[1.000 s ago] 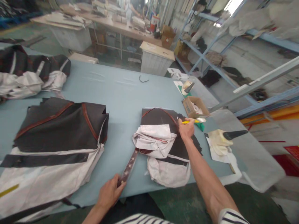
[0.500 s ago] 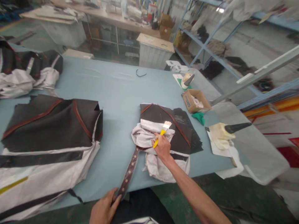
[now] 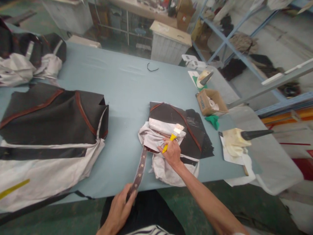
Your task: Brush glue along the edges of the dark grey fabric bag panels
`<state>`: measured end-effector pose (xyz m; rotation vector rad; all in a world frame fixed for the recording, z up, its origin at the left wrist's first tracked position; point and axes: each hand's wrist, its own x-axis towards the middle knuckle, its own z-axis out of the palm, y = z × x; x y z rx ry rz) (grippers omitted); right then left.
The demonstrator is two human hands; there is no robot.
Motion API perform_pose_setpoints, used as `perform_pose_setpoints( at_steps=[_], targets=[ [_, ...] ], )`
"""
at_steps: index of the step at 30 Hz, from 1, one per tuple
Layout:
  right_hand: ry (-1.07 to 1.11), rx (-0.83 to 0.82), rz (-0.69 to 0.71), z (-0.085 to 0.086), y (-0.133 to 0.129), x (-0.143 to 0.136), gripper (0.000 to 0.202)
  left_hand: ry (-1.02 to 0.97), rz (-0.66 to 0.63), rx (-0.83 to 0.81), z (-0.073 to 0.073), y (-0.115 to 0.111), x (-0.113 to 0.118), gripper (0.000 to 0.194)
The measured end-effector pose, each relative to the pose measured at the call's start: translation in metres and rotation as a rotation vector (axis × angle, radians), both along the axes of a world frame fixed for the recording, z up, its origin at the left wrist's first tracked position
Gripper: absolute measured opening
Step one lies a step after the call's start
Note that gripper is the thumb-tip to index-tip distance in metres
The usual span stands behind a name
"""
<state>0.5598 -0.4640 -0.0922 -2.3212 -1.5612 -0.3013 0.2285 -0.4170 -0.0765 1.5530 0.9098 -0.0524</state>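
My left hand (image 3: 121, 204), at the table's front edge, is closed on the lower end of a brown strap (image 3: 140, 169) with a row of pale dots. The strap runs up to a folded black and whitish piece (image 3: 168, 112) with red-brown trim. Over that piece, my right hand (image 3: 172, 152) grips a yellow-handled brush (image 3: 173, 136), its pale bristles pointing up and away. The fingers of my right hand also touch the bunched whitish cloth (image 3: 154, 140); whether they pinch it is not clear.
A large black and white piece (image 3: 53, 120) lies at the left, with more bundles (image 3: 46, 62) behind it. On the table's right stand a cardboard box (image 3: 211, 102), a green cloth (image 3: 212, 121) and a cream-wrapped object with a black cone (image 3: 236, 140). Shelves (image 3: 230, 42) rise behind.
My left hand has moved up and right with the strap's end, which hangs more steeply. My right hand still holds the brush over the cloth. The view has tilted down slightly.
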Motion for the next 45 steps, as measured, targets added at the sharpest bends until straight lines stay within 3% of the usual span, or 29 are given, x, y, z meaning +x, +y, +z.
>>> perform_pose_setpoints(
  at_steps=[4, 7, 15, 18, 21, 28, 33, 40, 45],
  targets=[
    [0.006, 0.066, 0.063, 0.003, -0.010, -0.004, 0.028, -0.069, 0.079, -0.085, 0.041, 0.016, 0.014, 0.056],
    [0.010, 0.076, -0.015, 0.006, -0.003, -0.008, 0.028, -0.085, 0.097, -0.100, 0.063, 0.029, 0.025, 0.060],
    [0.112, 0.185, -0.047, 0.011, 0.044, -0.018, 0.009, -0.159, 0.025, -0.094, 0.080, 0.047, 0.028, 0.055],
    [0.146, 0.215, -0.056, 0.012, 0.048, -0.013, 0.011, -0.181, -0.025, -0.045, 0.082, 0.044, 0.032, 0.049],
    [0.190, 0.247, -0.039, 0.018, 0.048, -0.007, 0.006, -0.177, -0.068, 0.015, 0.079, 0.040, 0.051, 0.043],
    [0.281, 0.311, 0.036, 0.044, 0.040, -0.005, 0.009, -0.149, 0.102, 0.153, 0.064, 0.056, 0.130, 0.040],
    [0.310, 0.339, 0.108, 0.049, 0.026, -0.011, 0.008, -0.135, 0.024, 0.220, 0.055, 0.073, 0.176, 0.030],
    [0.347, 0.309, 0.188, 0.036, 0.023, -0.003, 0.012, -0.253, -0.077, 0.061, 0.040, 0.077, 0.211, 0.024],
    [0.314, 0.283, 0.211, 0.032, 0.029, 0.013, 0.016, -0.309, -0.131, -0.188, 0.047, 0.082, 0.201, 0.041]
  ],
)
